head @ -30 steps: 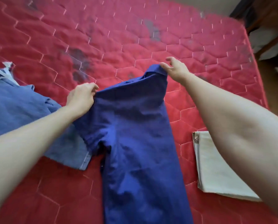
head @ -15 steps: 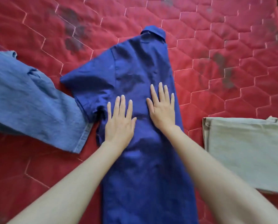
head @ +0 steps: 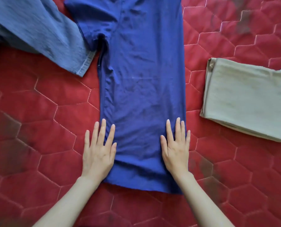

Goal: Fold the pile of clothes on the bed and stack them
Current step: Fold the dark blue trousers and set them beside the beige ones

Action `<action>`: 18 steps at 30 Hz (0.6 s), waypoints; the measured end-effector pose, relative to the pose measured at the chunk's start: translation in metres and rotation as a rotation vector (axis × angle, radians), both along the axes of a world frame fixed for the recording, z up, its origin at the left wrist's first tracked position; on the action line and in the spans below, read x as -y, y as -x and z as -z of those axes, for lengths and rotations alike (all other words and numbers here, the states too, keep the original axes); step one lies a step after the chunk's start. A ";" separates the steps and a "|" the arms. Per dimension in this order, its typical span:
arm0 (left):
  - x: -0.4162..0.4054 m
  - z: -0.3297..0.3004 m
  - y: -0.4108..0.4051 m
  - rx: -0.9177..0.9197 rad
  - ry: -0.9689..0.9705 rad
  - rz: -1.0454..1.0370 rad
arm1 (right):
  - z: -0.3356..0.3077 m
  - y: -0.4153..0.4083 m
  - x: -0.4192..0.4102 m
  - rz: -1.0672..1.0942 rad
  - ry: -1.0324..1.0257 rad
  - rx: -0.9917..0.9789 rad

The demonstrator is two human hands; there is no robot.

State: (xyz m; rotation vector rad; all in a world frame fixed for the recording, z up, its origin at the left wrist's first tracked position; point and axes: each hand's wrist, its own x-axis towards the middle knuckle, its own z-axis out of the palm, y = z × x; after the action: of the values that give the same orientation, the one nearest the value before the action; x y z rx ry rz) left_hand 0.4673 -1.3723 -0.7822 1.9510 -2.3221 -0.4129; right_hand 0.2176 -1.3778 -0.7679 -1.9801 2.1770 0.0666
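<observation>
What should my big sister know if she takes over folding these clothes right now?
Left hand: flat, fingers straight, on the left edge of the blue shirt near its hem.
Right hand: flat on the shirt's right edge.
Blue shirt: folded in half lengthwise on the red quilt, sleeve sticking out top left.
Done: beige garment lies folded on the right.
Left: finish folding the shirt, stack it, then fold the light blue garment on the left.

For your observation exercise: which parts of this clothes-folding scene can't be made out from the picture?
- Blue shirt: collar cut off by the head view's top edge.
- Denim garment: runs off the left edge; type unclear.
- Folded beige cloth: right end cropped.
- Shirt's hem corners: partly under the left hand and right hand.
</observation>
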 end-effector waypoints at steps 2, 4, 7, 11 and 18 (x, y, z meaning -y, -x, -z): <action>-0.032 -0.005 -0.001 0.012 -0.042 -0.022 | -0.003 0.003 -0.036 0.009 -0.030 -0.002; -0.063 -0.012 0.000 0.004 -0.087 -0.063 | -0.008 0.004 -0.071 0.021 -0.055 0.001; -0.097 -0.030 0.005 -0.052 -0.120 -0.133 | -0.020 0.003 -0.116 0.046 -0.065 0.038; -0.099 -0.050 0.008 -0.335 -0.112 -0.370 | -0.040 0.001 -0.134 0.295 0.022 0.290; -0.042 -0.066 0.007 -0.492 -0.473 -0.639 | -0.062 0.002 -0.093 0.711 -0.186 0.588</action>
State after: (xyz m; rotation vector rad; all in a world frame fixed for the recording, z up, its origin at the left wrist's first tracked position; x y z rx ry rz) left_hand 0.4600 -1.3305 -0.7167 2.2873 -1.2917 -1.2673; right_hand 0.2152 -1.2846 -0.7064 -0.8798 2.2003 -0.3541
